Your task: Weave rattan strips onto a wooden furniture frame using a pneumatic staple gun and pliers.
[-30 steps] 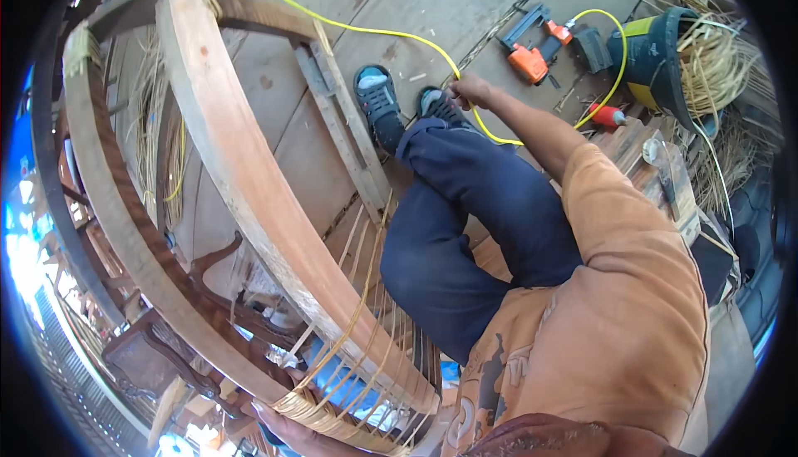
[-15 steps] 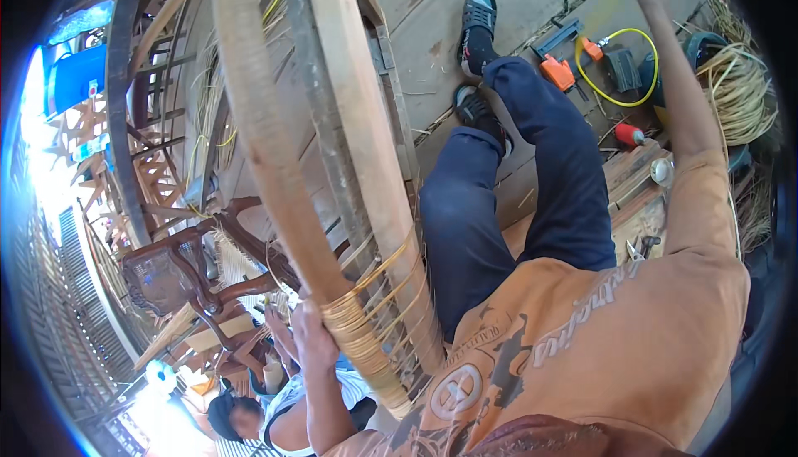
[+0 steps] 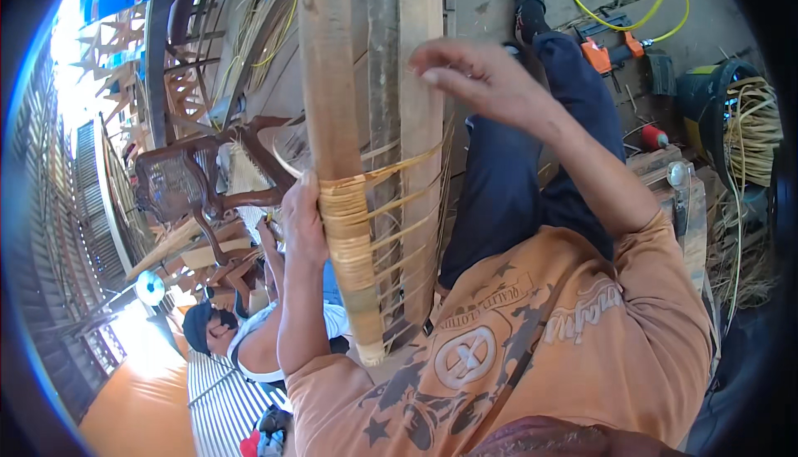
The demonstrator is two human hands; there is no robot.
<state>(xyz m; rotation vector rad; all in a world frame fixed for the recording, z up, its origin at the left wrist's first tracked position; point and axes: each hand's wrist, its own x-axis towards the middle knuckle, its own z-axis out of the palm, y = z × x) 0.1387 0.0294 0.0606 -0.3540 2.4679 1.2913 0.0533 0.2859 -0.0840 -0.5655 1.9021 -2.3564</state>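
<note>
A long wooden frame (image 3: pixel 331 83) runs up from my chest, with a second pale rail (image 3: pixel 420 100) beside it. Tan rattan strip (image 3: pixel 349 241) is wound tightly round the lower part of the first rail, with strands crossing to the other rail. My left hand (image 3: pixel 302 220) grips that rail's left side at the top of the winding, where a loose pale strip end curls out. My right hand (image 3: pixel 465 75) is open in the air over the pale rail, fingers curved and apart, holding nothing.
A person in a dark cap (image 3: pixel 249 341) works at left, near a carved brown chair (image 3: pixel 170 179). An orange-and-black nail gun (image 3: pixel 605 54), yellow hose (image 3: pixel 677 21), red bottle (image 3: pixel 653 137) and bucket of rattan coils (image 3: pixel 702 100) lie at right.
The frame has turned upright in view as my head shifted. My right hand has released the yellow hose and swung in from the upper right to above the rails.
</note>
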